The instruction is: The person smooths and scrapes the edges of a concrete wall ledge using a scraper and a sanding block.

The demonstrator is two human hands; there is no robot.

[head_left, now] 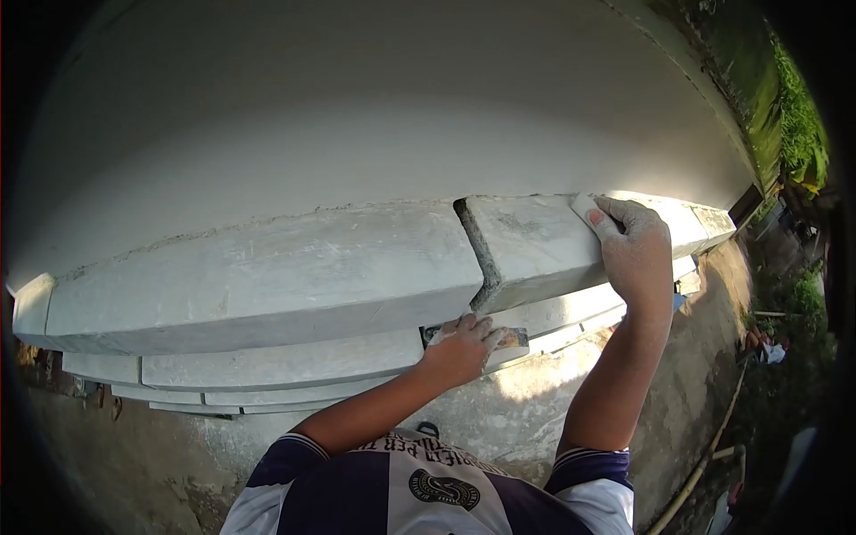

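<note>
Two hands: left hand (462,346) low under the ledge, right hand (635,245) higher, far right. One flat scraper (513,338) under the left hand. One small pale pad (584,209) under the right fingertips. One white wall (357,107) across the far side. One moulded cornice (267,281) with about five stepped bands. One dark gap (477,250) in the top band. One pole (700,468) on the ground, near right. One striped shirt (428,490), nearest.
</note>
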